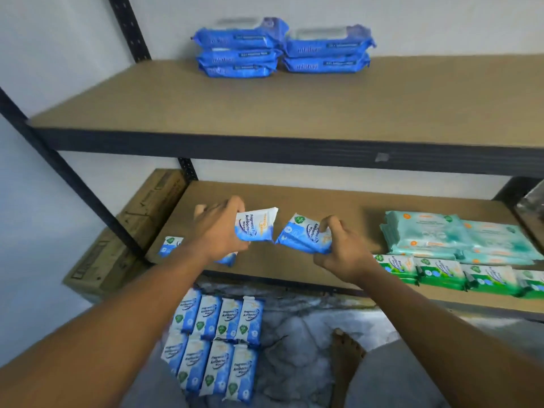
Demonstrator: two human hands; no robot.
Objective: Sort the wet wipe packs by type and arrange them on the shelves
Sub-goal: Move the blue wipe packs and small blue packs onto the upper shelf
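Wet wipe packs of soft blue-and-white plastic are sitting in both hands, just below the middle of the head view, over the lower brown board shelf. The left hand is curling round a single blue-and-white pack, with its fingertips hiding behind the wrapper. The right hand is pinching a tilted blue-and-white bundle that looks like two packs stacked, though the count is hard to tell. The two held lots are hanging near each other without touching.

At 8 o'clock the left forearm is covering most of the half-hidden blue-and-white packs lying on the lower shelf. At 4 o'clock a row of green-and-white packs is running off the right edge, with a pile of mint-green packs lying just behind it. At 3 o'clock a shiny object is being cut off and is too unclear to name.

At 12 o'clock the upper brown board shelf is carrying two touching stacks of large dark blue packs, their print blurring beyond reading. At 9 o'clock a closed brown cardboard box is standing beside the rack, concealing its contents. At 6 o'clock two rows of floor blue-and-white packs are lying on crumpled grey sheeting, near a bare foot.
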